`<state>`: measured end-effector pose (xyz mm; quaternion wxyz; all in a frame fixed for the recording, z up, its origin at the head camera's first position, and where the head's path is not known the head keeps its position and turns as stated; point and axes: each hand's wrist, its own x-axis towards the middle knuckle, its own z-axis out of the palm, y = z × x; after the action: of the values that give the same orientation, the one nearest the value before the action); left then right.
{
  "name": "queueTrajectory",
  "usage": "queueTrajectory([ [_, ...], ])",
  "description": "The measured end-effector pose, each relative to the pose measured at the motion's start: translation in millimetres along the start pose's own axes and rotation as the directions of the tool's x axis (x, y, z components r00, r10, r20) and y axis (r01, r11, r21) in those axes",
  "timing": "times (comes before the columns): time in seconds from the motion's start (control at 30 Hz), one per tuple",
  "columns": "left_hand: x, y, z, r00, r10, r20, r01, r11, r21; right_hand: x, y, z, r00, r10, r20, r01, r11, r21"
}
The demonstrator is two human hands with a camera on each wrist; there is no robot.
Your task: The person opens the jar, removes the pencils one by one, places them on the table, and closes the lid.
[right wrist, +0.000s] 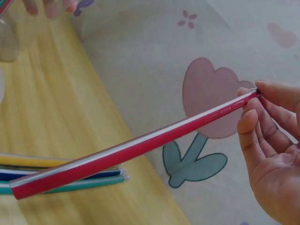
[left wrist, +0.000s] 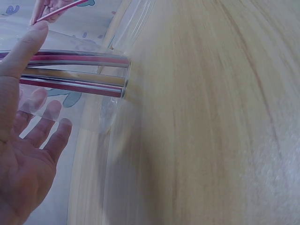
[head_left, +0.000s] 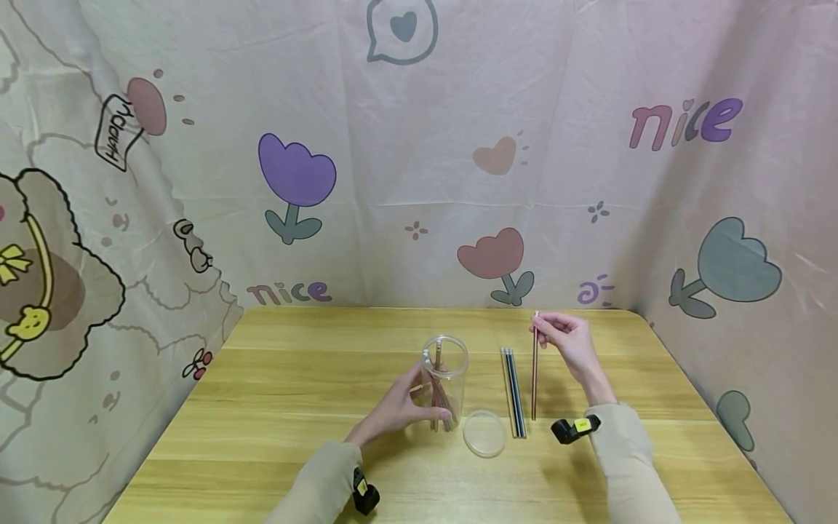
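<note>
My left hand (head_left: 395, 406) holds a clear cylindrical jar (head_left: 460, 389) that stands upright on the table, thumb on one side and fingers on the other. Several pencils (left wrist: 79, 77) in red and gold lean inside it. My right hand (head_left: 572, 343) pinches a red-and-silver striped pencil (right wrist: 133, 144) by one end between thumb and fingertips. That pencil hangs upright in the head view, right of a small row of pencils (head_left: 515, 397) lying on the table. Yellow, blue and green stripes show on those in the right wrist view.
A clear round lid (head_left: 484, 434) lies flat between the jar and the row of pencils. The wooden table (head_left: 262, 407) ends at a patterned cloth backdrop (head_left: 393, 167), which also hangs along both sides.
</note>
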<state>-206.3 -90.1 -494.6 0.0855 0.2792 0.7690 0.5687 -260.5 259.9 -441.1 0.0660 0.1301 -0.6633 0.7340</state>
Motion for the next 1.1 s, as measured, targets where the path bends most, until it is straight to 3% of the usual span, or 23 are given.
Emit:
queueTrajectory([
  [0.2,-0.1,-0.8,0.1,1.0,-0.002,-0.002,0.002,1.0,-0.002,0,15,-3,1.0,0.017,0.022,-0.017,1.0,-0.009],
  [0.4,-0.1,-1.5,0.4,1.0,0.001,-0.005,-0.001,1.0,-0.004,25,93,-44,1.0,0.01,0.02,-0.009,0.999,-0.044],
  [0.5,-0.2,-1.4,0.5,1.0,-0.001,-0.006,0.001,1.0,-0.004,29,110,-49,1.0,0.029,0.002,-0.029,0.999,-0.031],
  [0.83,-0.3,-1.2,0.2,1.0,-0.009,0.001,0.009,1.0,-0.007,17,100,-38,0.995,0.101,0.014,-0.099,0.99,-0.097],
  [1.1,-0.2,-1.3,0.2,1.0,-0.01,0.0,0.01,1.0,-0.007,8,81,-24,0.991,0.121,0.058,-0.117,0.991,-0.072],
])
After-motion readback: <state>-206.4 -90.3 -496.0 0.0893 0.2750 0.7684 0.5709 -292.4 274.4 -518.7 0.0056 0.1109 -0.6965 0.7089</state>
